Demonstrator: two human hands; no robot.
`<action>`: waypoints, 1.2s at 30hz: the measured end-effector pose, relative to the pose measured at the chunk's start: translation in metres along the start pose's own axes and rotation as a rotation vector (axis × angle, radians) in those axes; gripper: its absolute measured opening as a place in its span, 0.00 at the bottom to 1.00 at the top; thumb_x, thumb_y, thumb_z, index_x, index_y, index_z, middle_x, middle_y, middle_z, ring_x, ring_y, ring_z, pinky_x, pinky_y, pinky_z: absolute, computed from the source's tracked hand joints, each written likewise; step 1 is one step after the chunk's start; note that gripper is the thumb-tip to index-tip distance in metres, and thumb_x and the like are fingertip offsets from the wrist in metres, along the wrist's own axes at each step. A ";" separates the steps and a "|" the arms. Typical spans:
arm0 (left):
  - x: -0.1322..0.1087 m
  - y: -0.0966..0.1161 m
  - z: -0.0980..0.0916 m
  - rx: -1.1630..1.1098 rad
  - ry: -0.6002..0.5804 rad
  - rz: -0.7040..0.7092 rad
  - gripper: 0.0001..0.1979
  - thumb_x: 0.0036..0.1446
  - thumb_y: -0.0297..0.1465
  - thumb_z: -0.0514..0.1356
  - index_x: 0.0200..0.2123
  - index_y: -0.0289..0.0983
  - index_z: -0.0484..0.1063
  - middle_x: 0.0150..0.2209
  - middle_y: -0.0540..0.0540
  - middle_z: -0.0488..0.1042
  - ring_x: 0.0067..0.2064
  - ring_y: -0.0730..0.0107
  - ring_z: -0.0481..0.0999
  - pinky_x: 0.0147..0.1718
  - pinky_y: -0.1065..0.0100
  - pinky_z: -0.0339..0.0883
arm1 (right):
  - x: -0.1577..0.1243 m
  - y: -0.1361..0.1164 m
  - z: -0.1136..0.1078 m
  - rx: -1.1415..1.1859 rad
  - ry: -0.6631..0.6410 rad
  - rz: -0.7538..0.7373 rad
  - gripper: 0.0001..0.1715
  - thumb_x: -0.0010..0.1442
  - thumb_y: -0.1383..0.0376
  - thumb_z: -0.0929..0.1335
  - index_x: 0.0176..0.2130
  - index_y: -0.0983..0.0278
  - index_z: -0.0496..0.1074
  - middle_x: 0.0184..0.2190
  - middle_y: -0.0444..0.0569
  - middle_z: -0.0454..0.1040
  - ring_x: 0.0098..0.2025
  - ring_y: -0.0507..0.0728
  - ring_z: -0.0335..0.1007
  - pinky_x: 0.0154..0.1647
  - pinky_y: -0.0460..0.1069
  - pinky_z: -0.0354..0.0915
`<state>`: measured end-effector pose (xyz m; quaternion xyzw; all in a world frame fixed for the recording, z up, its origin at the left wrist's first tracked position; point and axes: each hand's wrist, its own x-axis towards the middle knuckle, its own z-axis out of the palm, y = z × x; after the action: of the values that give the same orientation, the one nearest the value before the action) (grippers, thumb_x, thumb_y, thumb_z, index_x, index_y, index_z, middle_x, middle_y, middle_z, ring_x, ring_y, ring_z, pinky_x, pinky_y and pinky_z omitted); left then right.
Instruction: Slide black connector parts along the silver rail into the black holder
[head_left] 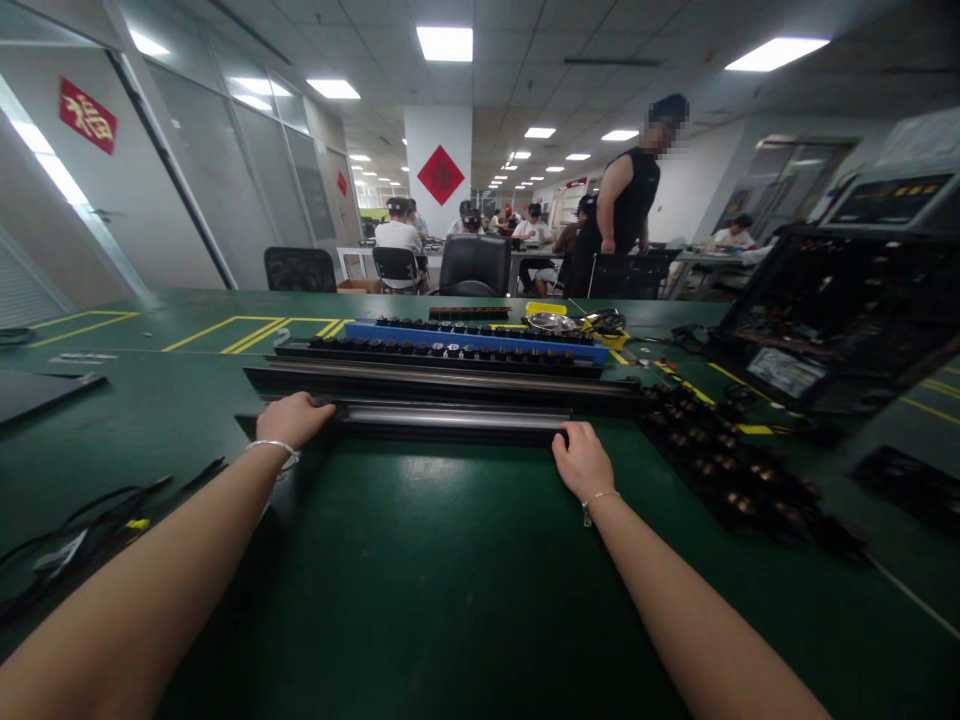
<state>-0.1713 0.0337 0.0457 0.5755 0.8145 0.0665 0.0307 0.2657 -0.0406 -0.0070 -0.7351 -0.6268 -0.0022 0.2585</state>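
Note:
Both my arms reach forward over a green workbench (pixel 420 560). My left hand (pixel 294 420) is closed on the left part of a long black and silver metal rail (pixel 450 418) lying across the bench. My right hand (pixel 581 462) is closed on the same rail near its right end. Each wrist wears a thin bracelet. Behind this rail lies a longer black rail (pixel 450 380), then a black strip of round sockets (pixel 442 349) and a blue strip (pixel 480 333).
A black strip of components (pixel 739 470) runs diagonally at the right, beside an open black equipment case (pixel 832 320). Cables (pixel 90 530) lie at the left. A metal bowl (pixel 549 321) sits behind the strips. A standing person and several seated people are in the background.

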 end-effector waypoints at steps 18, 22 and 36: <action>-0.003 0.015 0.008 -0.011 0.045 0.060 0.26 0.45 0.52 0.49 0.33 0.37 0.73 0.36 0.37 0.76 0.41 0.48 0.74 0.35 0.60 0.65 | 0.000 -0.003 -0.004 0.008 -0.033 0.034 0.19 0.59 0.61 0.56 0.45 0.64 0.68 0.46 0.53 0.66 0.45 0.55 0.63 0.42 0.48 0.58; -0.005 0.019 0.009 -0.009 0.049 0.067 0.26 0.46 0.51 0.49 0.33 0.37 0.74 0.36 0.37 0.76 0.40 0.49 0.74 0.34 0.60 0.65 | 0.000 -0.002 -0.003 0.020 -0.032 0.033 0.19 0.59 0.61 0.56 0.45 0.64 0.67 0.46 0.53 0.66 0.45 0.55 0.63 0.42 0.48 0.59; -0.019 0.039 0.008 0.006 0.062 0.090 0.24 0.47 0.49 0.49 0.34 0.37 0.73 0.36 0.37 0.76 0.41 0.49 0.73 0.34 0.61 0.64 | -0.001 -0.004 -0.005 0.019 -0.039 0.035 0.19 0.59 0.61 0.56 0.45 0.64 0.68 0.46 0.53 0.66 0.44 0.55 0.63 0.41 0.48 0.59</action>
<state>-0.1272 0.0296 0.0428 0.6092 0.7887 0.0830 0.0008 0.2633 -0.0429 -0.0014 -0.7435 -0.6185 0.0227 0.2532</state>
